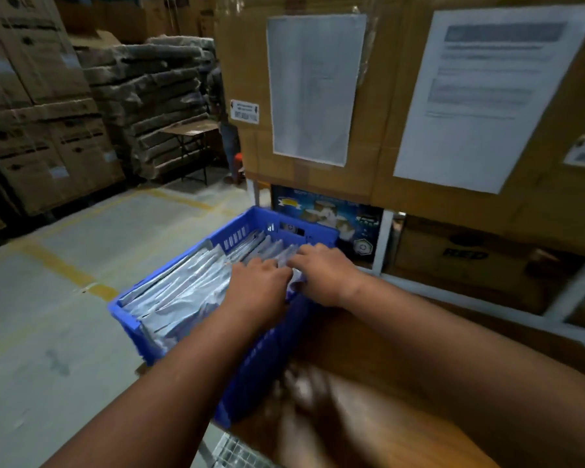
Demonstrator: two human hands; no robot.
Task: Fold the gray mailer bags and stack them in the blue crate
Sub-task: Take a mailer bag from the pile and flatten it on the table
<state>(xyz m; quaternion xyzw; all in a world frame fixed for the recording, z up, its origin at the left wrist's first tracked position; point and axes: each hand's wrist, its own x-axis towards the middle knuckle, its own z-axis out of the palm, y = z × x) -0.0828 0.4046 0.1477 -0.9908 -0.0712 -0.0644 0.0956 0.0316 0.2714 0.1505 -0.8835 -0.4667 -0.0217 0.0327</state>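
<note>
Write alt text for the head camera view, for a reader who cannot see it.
Both hands, left hand and right hand, reach into a blue crate and press on the folded gray mailer bags standing in rows inside it. The crate sits on a wooden table in a warehouse, with large cardboard boxes bearing paper sheets behind it.

Stacked cardboard boxes [38, 106] left; paper sheets [314, 86] taped on carton [385, 184]

Dim warehouse light w/ dark vignetted corners, wide-angle bending at edges, motion blur smearing the papers [483, 96] on boxes and foreground table [368, 417], glare on silvery bags [183, 292] in crate.
</note>
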